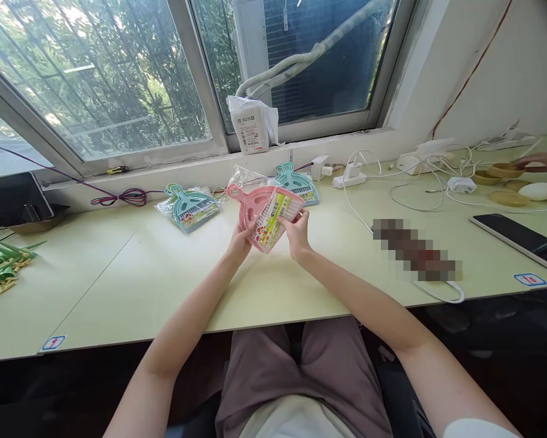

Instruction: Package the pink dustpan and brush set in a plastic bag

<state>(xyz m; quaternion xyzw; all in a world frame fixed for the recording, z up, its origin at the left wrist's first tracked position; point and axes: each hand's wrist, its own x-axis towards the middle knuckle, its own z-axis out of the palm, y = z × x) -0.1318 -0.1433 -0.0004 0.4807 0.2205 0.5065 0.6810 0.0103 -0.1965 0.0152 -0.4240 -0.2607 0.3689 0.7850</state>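
A pink mini dustpan and brush set in clear plastic wrap, with a yellow and white printed label, is held above the table. My left hand grips its lower left edge, and my right hand pinches its right side, fingers over the label. Behind it to the left lies a wrapped green dustpan and brush set, apparently with another beneath it. A similar teal dustpan set lies behind the pink one, partly covered by it. The fingers behind the package are hidden.
A paper-tissue pack stands on the window sill. White chargers and cables spread to the right, near a phone and a blurred-out object. Another person's hand reaches towards bowls at far right. Green leafy items lie left.
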